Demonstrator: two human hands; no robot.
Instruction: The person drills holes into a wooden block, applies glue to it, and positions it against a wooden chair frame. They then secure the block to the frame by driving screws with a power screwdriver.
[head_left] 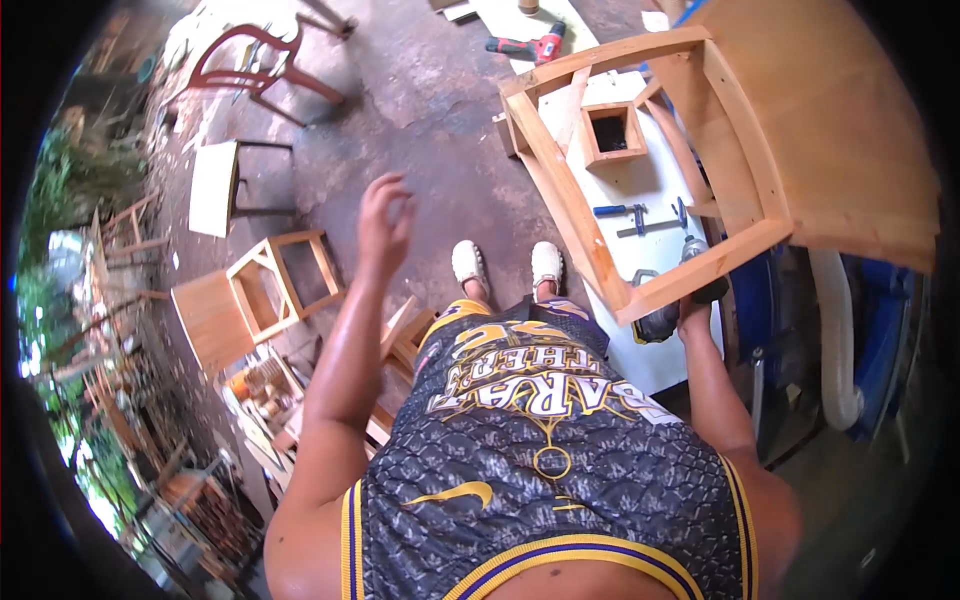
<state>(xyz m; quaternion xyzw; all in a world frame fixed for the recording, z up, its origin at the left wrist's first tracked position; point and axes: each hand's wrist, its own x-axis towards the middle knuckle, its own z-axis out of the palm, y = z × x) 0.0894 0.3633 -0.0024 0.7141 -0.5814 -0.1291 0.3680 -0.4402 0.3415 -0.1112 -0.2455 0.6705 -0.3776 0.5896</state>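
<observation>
My left hand (385, 225) is raised over the floor, its fingers curled toward the thumb; whatever they may hold is too small to make out. My right hand (692, 312) is wrapped round a dark cordless drill (657, 324), partly hidden behind the lower rail of a wooden chair frame (705, 268). The frame rests tilted over a white work surface (650, 362), with a broad wooden panel (840, 120) at its right. Inside its outline, a small open wooden box (612, 135) and a blue-handled clamp (625, 211) lie on the white surface.
A red drill (530, 46) lies on a white board beyond the frame. Blue items and a pale hose (835, 345) are at the right. On the left are a reddish plastic chair (245, 75), a white-topped stool (213, 188), a wooden chair (262, 290) and scattered wood.
</observation>
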